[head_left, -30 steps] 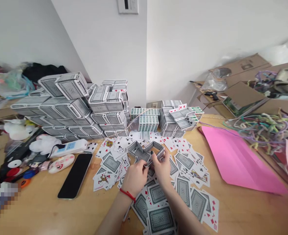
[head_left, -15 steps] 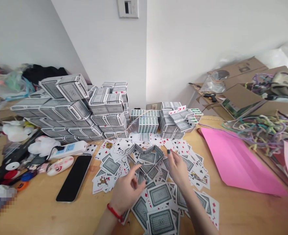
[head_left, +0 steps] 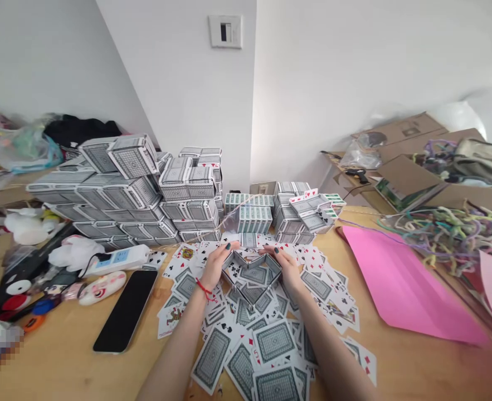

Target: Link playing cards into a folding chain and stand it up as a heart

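Note:
A heart-shaped outline of folded playing cards (head_left: 266,283) stands on edge on a spread of loose playing cards (head_left: 274,340). My left hand (head_left: 215,266) lies along its left side with fingers stretched forward, and a red string bracelet circles that wrist. On the opposite side, my right hand (head_left: 286,266) curves along the outline, fingers extended. Both hands are close against the outer walls; how firmly they touch cannot be seen. More cards, some face up and some face down, lie under and around the outline.
Stacked blocks of cards (head_left: 120,195) rise at the back left, with card boxes (head_left: 254,218) behind the spread. A black phone (head_left: 126,312) and power strip (head_left: 118,260) lie left. Pink paper (head_left: 408,284), tangled yarn (head_left: 467,228) and a cardboard box (head_left: 421,178) are right.
Both hands have moved forward; the left went from near the outline's lower tip to its left side, the right to its right side. The view has tilted slightly upward.

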{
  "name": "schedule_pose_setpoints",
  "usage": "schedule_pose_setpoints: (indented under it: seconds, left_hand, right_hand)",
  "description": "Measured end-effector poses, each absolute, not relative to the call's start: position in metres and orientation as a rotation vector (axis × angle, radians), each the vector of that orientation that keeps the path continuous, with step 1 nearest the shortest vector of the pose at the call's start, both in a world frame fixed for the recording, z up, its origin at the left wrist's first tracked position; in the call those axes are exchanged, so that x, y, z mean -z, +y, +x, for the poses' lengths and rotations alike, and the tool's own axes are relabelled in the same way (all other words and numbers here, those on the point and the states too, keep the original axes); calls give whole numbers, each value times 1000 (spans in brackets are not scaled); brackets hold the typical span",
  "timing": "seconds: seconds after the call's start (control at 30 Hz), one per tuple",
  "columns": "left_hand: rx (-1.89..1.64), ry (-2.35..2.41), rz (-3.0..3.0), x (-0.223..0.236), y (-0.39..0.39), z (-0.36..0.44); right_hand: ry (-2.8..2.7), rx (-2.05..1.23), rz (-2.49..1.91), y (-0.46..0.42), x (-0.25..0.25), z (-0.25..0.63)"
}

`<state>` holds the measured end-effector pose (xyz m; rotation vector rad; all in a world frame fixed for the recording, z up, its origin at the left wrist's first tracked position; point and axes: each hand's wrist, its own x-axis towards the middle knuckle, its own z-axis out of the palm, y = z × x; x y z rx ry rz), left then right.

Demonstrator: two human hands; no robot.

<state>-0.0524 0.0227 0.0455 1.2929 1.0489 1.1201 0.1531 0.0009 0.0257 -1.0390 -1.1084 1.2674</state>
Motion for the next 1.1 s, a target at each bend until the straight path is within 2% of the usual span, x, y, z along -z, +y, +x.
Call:
schedule_pose_setpoints:
  seconds: [0.13,0.43,1.1]
  left_hand:
    - [-951,1073,1512,-47,16,-45]
    - [-765,1197,1784,-56,4,-41]
    - [-800,1165,1940,-62,-1,-30]
  right_hand:
    - [-1228,-1251,-1101,-3,-23,152]
    - [-1135,-1206,-1213,-6,-19,143]
    - [-1133,-1188,-1261,-14,-25,143]
